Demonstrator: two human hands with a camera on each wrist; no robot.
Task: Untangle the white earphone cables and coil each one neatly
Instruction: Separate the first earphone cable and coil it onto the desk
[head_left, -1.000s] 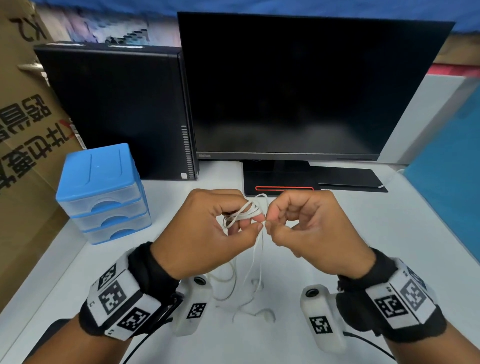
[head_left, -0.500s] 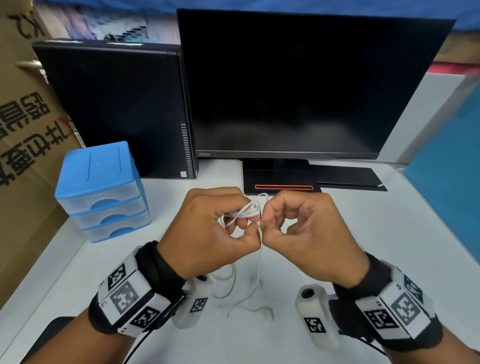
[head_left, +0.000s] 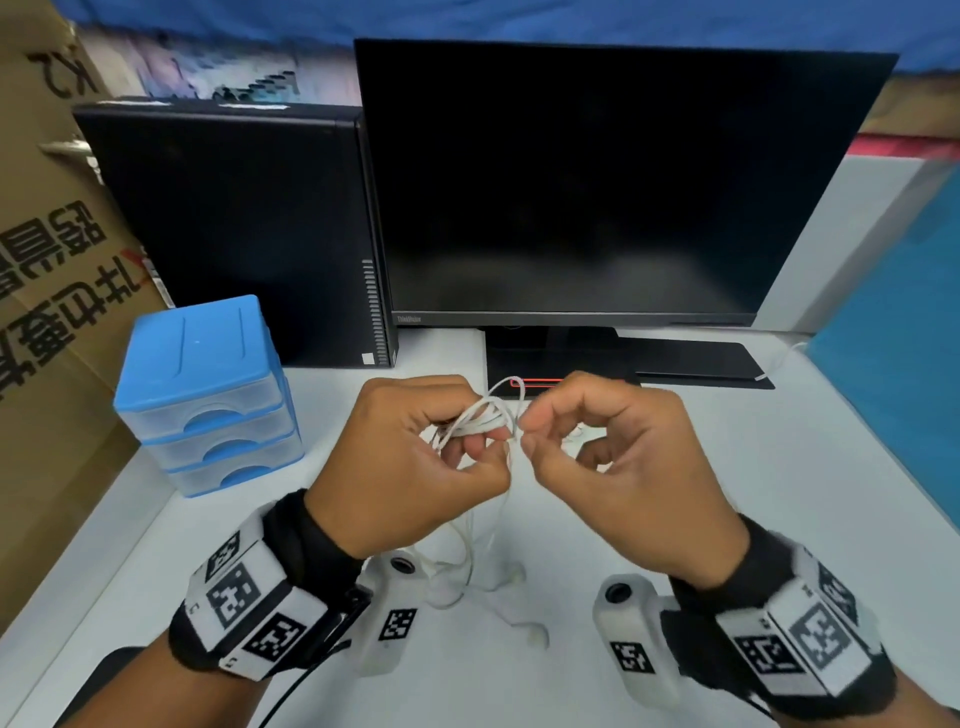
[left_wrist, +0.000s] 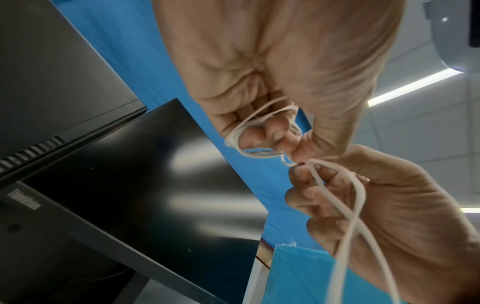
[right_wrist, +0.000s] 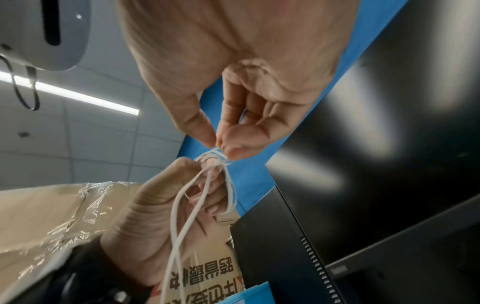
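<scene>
White earphone cable is wound in several loops round the curled fingers of my left hand, above the white table. The left wrist view shows the loops lying over those fingers. My right hand pinches a strand between thumb and forefinger, right beside the left thumb; the pinch sits on the small coil. Loose strands hang down from both hands. Two earbuds lie on the table below, between my wrists.
A blue three-drawer box stands at the left. Behind it are a black PC tower and a monitor on its base. A cardboard box bounds the left, a blue panel the right.
A loop of cable now arcs higher over the left fingers. My right hand's other fingers have spread a little while the pinch stays beside the left thumb. Both hands have barely shifted.
</scene>
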